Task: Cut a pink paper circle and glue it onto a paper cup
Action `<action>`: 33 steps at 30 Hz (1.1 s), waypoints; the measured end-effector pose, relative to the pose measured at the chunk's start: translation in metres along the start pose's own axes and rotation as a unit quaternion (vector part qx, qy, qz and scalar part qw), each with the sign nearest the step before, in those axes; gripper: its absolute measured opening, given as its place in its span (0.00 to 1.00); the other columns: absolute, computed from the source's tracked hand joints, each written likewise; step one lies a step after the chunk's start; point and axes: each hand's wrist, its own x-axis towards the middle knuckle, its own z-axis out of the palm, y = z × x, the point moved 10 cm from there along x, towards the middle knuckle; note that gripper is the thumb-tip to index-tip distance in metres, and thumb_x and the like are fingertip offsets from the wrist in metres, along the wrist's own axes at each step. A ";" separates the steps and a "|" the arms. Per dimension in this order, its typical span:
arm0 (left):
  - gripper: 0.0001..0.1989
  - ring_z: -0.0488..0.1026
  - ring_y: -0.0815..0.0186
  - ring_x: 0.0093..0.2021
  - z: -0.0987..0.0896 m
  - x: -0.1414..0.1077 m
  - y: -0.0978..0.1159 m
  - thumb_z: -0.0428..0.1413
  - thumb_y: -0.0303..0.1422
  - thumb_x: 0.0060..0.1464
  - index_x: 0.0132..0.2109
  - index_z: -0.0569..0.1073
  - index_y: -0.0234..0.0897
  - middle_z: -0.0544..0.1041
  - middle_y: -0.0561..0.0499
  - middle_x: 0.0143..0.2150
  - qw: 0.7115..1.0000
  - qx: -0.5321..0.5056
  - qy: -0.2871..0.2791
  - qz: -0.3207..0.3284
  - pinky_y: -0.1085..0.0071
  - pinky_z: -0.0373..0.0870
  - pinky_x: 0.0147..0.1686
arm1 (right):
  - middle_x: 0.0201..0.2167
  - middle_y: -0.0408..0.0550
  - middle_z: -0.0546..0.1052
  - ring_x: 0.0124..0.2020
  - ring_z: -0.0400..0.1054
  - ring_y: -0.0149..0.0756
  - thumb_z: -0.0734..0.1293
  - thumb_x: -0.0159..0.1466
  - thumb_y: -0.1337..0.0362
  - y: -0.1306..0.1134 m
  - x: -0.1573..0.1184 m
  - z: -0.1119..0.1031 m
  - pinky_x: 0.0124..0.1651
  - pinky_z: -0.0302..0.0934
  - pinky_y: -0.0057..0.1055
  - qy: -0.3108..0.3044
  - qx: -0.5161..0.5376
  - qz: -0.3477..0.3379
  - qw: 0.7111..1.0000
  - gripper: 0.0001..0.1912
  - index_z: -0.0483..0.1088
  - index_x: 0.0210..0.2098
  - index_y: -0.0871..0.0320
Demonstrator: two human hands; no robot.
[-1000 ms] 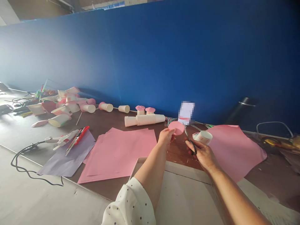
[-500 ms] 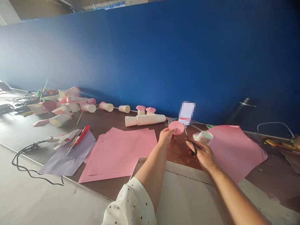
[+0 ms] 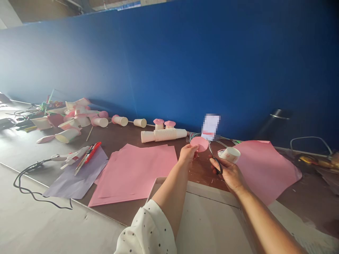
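Nothing has visibly moved: left hand [image 3: 188, 154] pinches pink paper disc [image 3: 200, 144] above tabletop [image 3: 202, 171].
Right hand [image 3: 230, 173], fingers closed around scissors [image 3: 213, 155] just beside it; turning the disc with steady scissors should suit.

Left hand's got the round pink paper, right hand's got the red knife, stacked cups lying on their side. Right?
Not quite: the right hand holds scissors, not the red knife, which lies over the purplish sheet. The head view shows it. The left hand does hold the round pink paper, and the stacked cups do lie on their side.
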 end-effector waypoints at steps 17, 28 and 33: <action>0.09 0.62 0.77 0.21 -0.002 -0.001 0.001 0.64 0.30 0.42 0.26 0.70 0.33 0.67 0.55 0.21 1.000 0.001 0.012 -0.005 0.78 0.64 0.25 | 0.25 0.43 0.74 0.24 0.67 0.32 0.72 0.52 0.45 0.002 0.001 0.001 0.23 0.52 0.26 -0.001 0.004 0.004 1.000 0.27 0.77 0.46 0.54; 0.10 0.61 0.77 0.21 -0.002 -0.002 0.002 0.63 0.29 0.43 0.25 0.68 0.33 0.65 0.56 0.20 1.000 -0.004 0.014 -0.005 0.78 0.64 0.25 | 0.25 0.43 0.75 0.24 0.67 0.32 0.72 0.51 0.45 0.008 0.004 0.001 0.22 0.52 0.26 0.009 0.017 0.005 1.000 0.27 0.78 0.45 0.53; 0.11 0.60 0.77 0.20 -0.003 0.001 0.002 0.64 0.31 0.41 0.26 0.68 0.34 0.65 0.56 0.20 1.000 -0.013 0.014 0.007 0.78 0.63 0.24 | 0.25 0.42 0.74 0.24 0.67 0.31 0.72 0.52 0.45 0.006 0.003 0.002 0.22 0.52 0.26 0.001 0.006 -0.001 1.000 0.27 0.77 0.46 0.53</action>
